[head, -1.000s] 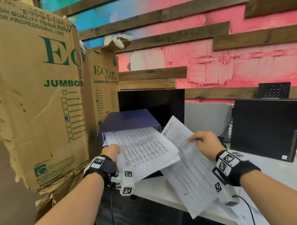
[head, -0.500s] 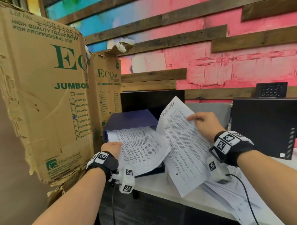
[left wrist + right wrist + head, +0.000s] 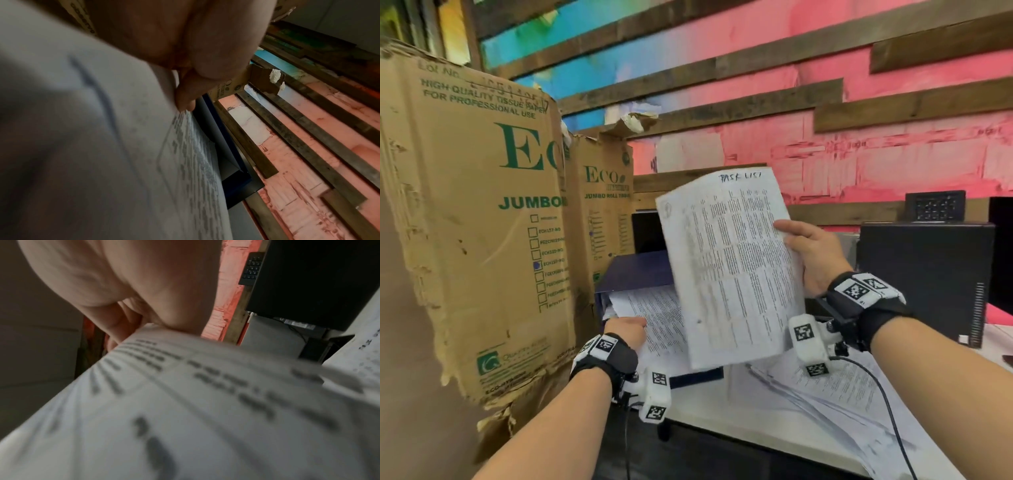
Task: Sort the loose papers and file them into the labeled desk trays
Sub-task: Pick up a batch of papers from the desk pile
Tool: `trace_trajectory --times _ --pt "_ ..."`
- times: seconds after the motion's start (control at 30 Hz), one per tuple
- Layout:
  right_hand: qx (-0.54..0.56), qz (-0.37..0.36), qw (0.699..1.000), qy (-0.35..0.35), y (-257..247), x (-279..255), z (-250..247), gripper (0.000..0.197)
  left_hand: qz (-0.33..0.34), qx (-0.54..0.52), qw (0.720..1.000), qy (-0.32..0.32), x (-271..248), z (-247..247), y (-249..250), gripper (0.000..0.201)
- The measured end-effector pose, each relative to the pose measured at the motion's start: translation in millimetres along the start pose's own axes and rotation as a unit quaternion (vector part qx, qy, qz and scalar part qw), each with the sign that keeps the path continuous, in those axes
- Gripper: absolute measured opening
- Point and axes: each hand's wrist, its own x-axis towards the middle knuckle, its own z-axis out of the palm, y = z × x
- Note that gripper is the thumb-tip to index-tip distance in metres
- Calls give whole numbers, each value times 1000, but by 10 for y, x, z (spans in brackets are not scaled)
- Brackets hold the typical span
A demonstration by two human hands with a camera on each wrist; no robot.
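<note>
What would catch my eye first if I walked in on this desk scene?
Probably the printed sheet raised upright mid-frame, handwriting along its top edge, pinched by the right hand. Lower left, the left hand holds a paper stack sticking out of a dark blue tray. Tall cardboard boxes printed "ECO" loom on the left.

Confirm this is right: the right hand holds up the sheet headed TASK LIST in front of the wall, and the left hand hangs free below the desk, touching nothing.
Not quite. The right hand does hold up the TASK LIST sheet, but the left hand is not free: the head view shows it on the stack of printed papers in the blue folder.
</note>
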Motion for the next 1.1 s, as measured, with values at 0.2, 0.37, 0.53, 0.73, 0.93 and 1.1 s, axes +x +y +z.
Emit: trace_trajectory --times 0.2,0.37,0.53,0.73,0.93,1.1 --pt "-207 109 972 -24 639 10 33 34 25 125 990 67 -53 -3 118 39" --pt "-374 164 902 -138 983 -128 190 31 -40 -167 985 -32 80 -109 -21 52" --pt "-377 171 900 -138 1114 -120 399 30 -71 -222 969 -78 -24 -207 -67 28" --pt "-325 171 921 -130 1255 -22 592 31 7 -41 999 21 160 -311 -265 28" --pt "-264 286 889 -239 1454 -2 319 54 6 14 997 77 315 -323 -290 30" --pt "-335 203 884 -256 1607 60 282 71 -26 -28 997 64 386 -269 -261 39"
